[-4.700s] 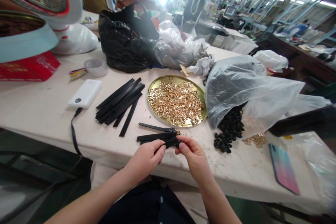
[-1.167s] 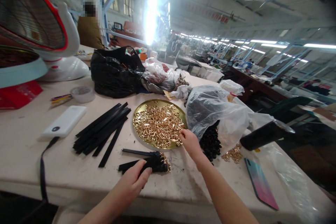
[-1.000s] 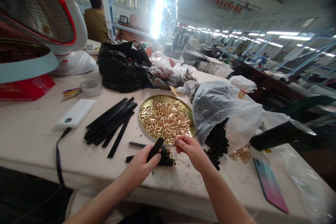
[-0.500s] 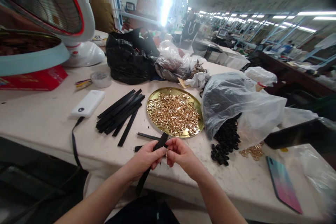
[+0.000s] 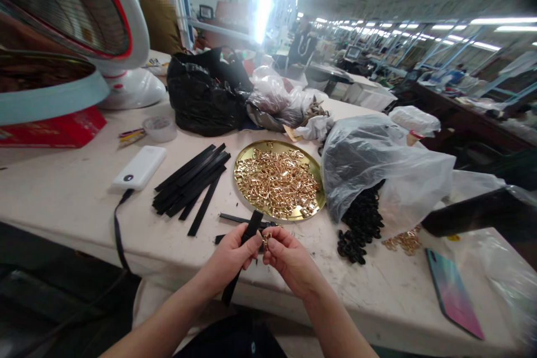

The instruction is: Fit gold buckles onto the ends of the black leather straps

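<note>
Near the table's front edge, my left hand (image 5: 230,253) is closed around a black strap (image 5: 253,226), which slants up past the thumb and hangs down below the palm. My right hand (image 5: 288,257) pinches a small gold buckle (image 5: 265,239) right beside the strap. The fingertips of both hands almost meet there, and whether the strap passes through the buckle is hidden. Just beyond the hands lies another dark strap (image 5: 235,218) on the table. Behind it stands a round gold tray (image 5: 311,211) heaped with gold buckles (image 5: 277,179).
Left of the tray lie a pile of black straps (image 5: 191,179) and a white power bank (image 5: 140,168) with a cable. To the right are a clear plastic bag (image 5: 377,151), black pieces (image 5: 361,224) and a phone (image 5: 455,293). A black bag (image 5: 205,95) and a fan (image 5: 130,86) stand behind.
My right hand has shifted slightly down and left, and the gold buckle in its fingers shows more clearly. The strap in my left hand has moved a little left.
</note>
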Demonstrator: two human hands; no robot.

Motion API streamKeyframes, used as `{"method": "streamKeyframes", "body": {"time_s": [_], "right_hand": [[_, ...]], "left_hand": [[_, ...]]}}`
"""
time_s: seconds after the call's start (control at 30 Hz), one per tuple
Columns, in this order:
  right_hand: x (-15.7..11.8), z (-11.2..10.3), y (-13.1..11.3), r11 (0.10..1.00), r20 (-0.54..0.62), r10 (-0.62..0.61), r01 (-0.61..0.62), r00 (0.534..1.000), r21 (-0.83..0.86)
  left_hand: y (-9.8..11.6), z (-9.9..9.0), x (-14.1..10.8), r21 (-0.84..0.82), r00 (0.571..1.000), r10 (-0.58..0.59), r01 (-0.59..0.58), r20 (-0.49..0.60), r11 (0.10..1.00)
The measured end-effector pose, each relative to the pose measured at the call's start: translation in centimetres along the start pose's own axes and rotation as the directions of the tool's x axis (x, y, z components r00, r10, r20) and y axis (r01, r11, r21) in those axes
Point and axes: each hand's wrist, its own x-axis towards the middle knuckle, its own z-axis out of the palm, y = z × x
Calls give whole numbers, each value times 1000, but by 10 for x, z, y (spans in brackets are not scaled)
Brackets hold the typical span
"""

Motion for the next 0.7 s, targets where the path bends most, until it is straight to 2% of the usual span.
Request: {"method": "streamKeyframes", "body": {"time_s": [0.13,0.23,0.5,0.6,0.7], "right_hand": [[0,-1,0,999,-10,20,-21,1000,-27],[0,-2,1,1000,-6,23,-23,1000,-8],[-1,-5,3,994,86,85,-91,993,66],[-3,-6,5,992,117,83,-93,990,88],[-5,-6,6,998,115,41,-46,992,43]], "left_hand": [[5,-1,0,104,999,11,-15,36,995],[4,-3,1,111,996,-18,8,87,994],[2,-8,3,18,977,-68,65,201,998],[1,-7,2,-75,969,-83,103,230,992],[-1,-4,0,-210,956,-133,191,261,959]]}}
